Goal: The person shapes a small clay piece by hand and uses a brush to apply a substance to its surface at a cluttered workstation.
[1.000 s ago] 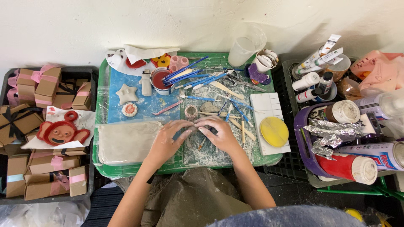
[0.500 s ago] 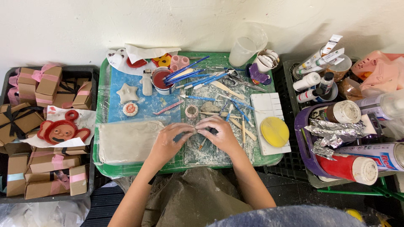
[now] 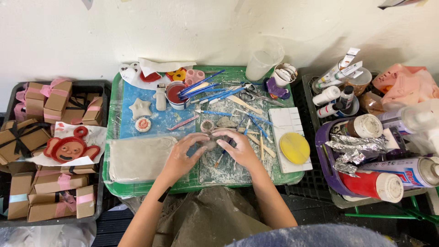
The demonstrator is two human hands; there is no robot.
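Both hands close lightly around a small grey lump of clay (image 3: 210, 144), the left hand (image 3: 183, 153) cupping it from one side and the right hand (image 3: 238, 148) from the other, fingertips curled in and nearly meeting over it. How firmly they pinch I cannot tell; the fingers hide most of the lump.

Taking the flat grey clay slab (image 3: 141, 158) as the marker, the lump sits just beside its right end, on the flour-dusted work board (image 3: 226, 171) of the green tray (image 3: 114, 178). The lump lies between the two hands, about equally near each, and looks roundish with no clear long axis. The left wrist passes over the slab's right corner. Farther from the slab, beyond the hands, lie a little clay ring (image 3: 207, 125) and a scatter of blue-handled tools (image 3: 215, 93); a yellow sponge (image 3: 294, 147) rests well apart to the right.
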